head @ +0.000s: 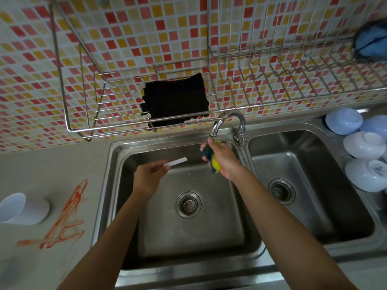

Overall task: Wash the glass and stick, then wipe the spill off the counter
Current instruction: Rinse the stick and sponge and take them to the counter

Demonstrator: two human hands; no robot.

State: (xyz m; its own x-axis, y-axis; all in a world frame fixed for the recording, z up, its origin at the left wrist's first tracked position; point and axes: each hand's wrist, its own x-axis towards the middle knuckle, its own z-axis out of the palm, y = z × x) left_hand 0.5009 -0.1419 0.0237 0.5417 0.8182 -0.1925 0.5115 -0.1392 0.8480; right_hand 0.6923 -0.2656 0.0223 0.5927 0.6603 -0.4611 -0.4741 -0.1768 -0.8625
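Observation:
Over the left sink basin (209,243) my left hand (147,177) pinches one end of a short white stick (176,161), which points up and to the right. My right hand (224,159) grips a yellow and green sponge (213,162) just below the tap spout (215,128). A white glass (23,208) lies on its side on the counter at the far left. Beside it an orange spill (67,218) is smeared across the counter (41,164).
A black cloth (176,101) lies on the wire rack (83,130) above the sink. The right basin (314,206) sits beside the left one. Several upturned white bowls (364,147) are stacked at the far right. A blue item (370,43) sits on the upper rack.

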